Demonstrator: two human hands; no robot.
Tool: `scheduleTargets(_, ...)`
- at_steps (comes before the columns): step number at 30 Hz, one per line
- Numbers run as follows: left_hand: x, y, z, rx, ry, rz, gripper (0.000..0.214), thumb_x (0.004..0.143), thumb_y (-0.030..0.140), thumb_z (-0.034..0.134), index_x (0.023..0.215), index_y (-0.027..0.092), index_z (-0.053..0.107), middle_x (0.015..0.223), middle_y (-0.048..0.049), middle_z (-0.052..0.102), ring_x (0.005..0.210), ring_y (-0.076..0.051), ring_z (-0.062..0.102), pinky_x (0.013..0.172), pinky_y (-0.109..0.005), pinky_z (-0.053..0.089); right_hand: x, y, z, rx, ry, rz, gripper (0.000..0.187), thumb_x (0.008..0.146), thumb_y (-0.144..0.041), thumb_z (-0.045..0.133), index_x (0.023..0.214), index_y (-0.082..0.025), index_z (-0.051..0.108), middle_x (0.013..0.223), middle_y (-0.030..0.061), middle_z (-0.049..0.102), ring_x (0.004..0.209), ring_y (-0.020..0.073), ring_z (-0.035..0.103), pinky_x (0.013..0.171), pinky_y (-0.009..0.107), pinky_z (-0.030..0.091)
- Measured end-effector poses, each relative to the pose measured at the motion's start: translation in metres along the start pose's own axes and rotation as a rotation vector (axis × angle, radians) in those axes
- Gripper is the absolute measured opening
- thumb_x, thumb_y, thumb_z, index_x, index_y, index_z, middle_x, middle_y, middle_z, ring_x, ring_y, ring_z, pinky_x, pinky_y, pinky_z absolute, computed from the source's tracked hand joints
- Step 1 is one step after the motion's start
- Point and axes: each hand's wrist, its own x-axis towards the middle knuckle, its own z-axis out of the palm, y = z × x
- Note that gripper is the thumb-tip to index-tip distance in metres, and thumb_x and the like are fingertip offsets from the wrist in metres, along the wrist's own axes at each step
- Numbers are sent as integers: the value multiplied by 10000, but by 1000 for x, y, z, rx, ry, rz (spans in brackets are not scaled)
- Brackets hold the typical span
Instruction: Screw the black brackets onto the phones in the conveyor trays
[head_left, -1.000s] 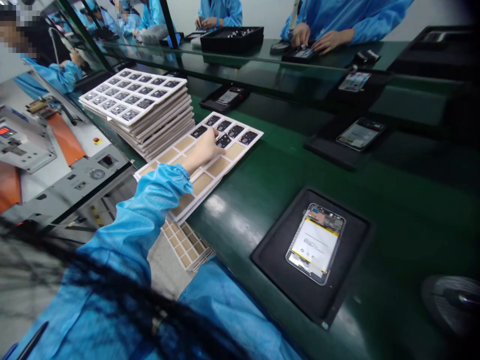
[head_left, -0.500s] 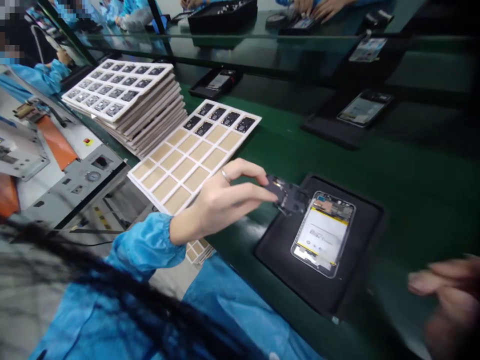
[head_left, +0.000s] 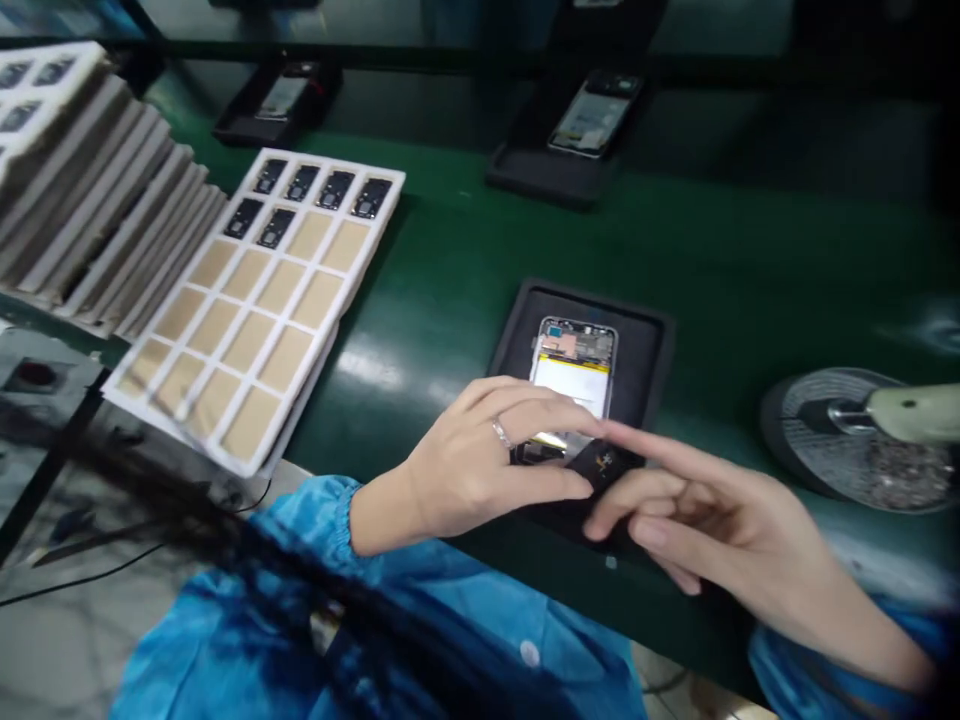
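Observation:
My left hand (head_left: 469, 460), with a ring on one finger, is closed on a small black circuit board (head_left: 602, 463). The board hangs over the lower end of an opened phone (head_left: 574, 380), hiding part of it. The phone lies in a shallow black tray (head_left: 652, 340) and shows a white battery with yellow edging. My right hand (head_left: 712, 520) meets the board from the right. Its index finger is stretched out at the board's upper edge, touching or nearly touching the left fingertips. The thumb stays apart and the other fingers are bent.
To the left lies a white compartment tray (head_left: 255, 320) with several black boards in its far rows. Beside it rises a stack of similar trays (head_left: 82, 200). A round grey holder with a pale-handled tool (head_left: 911, 412) stands at right. Further black trays with phones (head_left: 598, 112) sit at the back.
My left hand has carried the board from beside the phone to over its lower end. My right hand has come in from the far right to meet it. The view has shifted right.

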Motion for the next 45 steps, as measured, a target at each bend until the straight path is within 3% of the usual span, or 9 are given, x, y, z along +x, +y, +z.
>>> scheduleTargets(2, -3, 0, 2, 97, 65, 148, 163, 1090, 214, 793, 1182, 346, 818, 1274, 40, 874, 1171, -195, 845, 1135, -396, 681, 1, -1, 0, 88, -52, -60, 517, 805, -517, 692, 1249, -256, 645, 693, 14, 700, 318, 77, 499, 342, 205, 416)
scheduleTargets(4, -7, 0, 0, 179, 93, 185, 273, 1091, 94, 721, 1237, 309, 801, 1326, 1, 852, 1226, -170, 824, 1104, -358, 681, 1, 0, -1, 91, 69, -98, 466, 815, -552, 675, 1156, -235, 682, 597, 0, 639, 346, 95, 527, 380, 216, 429)
scheduleTargets(9, -22, -7, -1, 328, 35, -289, 438, 1136, 226, 660, 1571, 193, 633, 1625, -159, 717, 1531, -284, 698, 1300, -501, 606, -4, 2, -2, -27, 576, -56, 398, 847, -578, 634, 1019, -221, 677, 687, 6, 640, 521, 102, 607, 530, 255, 463)
scheduleTargets(13, -36, -16, 12, 397, -88, -308, 515, 1161, 145, 501, 1675, 107, 516, 1718, -206, 636, 1649, -320, 586, 1401, -579, 501, 3, -5, 3, -229, 764, 25, 290, 830, -464, 691, 974, -214, 670, 736, -3, 626, 588, 81, 610, 605, 260, 495)
scheduleTargets(20, -55, 20, 6, 451, -183, -241, 479, 1138, 82, 517, 1614, 100, 558, 1662, -172, 693, 1572, -254, 668, 1344, -482, 574, 10, -4, -2, -292, 656, 2, 598, 866, -420, 629, 1428, -299, 464, 818, -7, 609, 645, 92, 628, 631, 274, 539)
scheduleTargets(24, -61, 45, -13, 478, -310, -263, 420, 1156, 165, 565, 1570, 106, 613, 1614, -137, 742, 1478, -255, 747, 1287, -479, 620, 6, 4, -9, -500, 557, -3, 477, 906, -501, 562, 1350, -328, 566, 951, 9, 666, 749, 93, 644, 741, 296, 538)
scheduleTargets(28, -50, 53, -23, 520, -319, -256, 357, 1162, 278, 623, 1477, 131, 702, 1535, -132, 791, 1375, -294, 797, 1202, -504, 671, 6, 8, -11, -649, 399, -173, 365, 947, -439, 546, 1299, -362, 606, 925, -21, 669, 825, 86, 623, 774, 269, 501)
scheduleTargets(32, -32, 56, -15, 497, -292, -228, 331, 1169, 280, 590, 1422, 136, 748, 1424, -145, 816, 1262, -295, 815, 1124, -496, 698, 8, 11, -9, -687, 299, -280, 308, 970, -394, 528, 1264, -365, 618, 1014, -45, 689, 899, 91, 599, 891, 297, 467)
scheduleTargets(45, -21, 56, 17, 518, -344, -167, 390, 1184, 337, 532, 1461, 187, 761, 1359, -129, 810, 1203, -297, 788, 993, -520, 694, 10, 13, -6, -672, 340, -298, 331, 965, -334, 551, 1291, -364, 597, 1012, -36, 665, 913, 85, 588, 905, 294, 470)
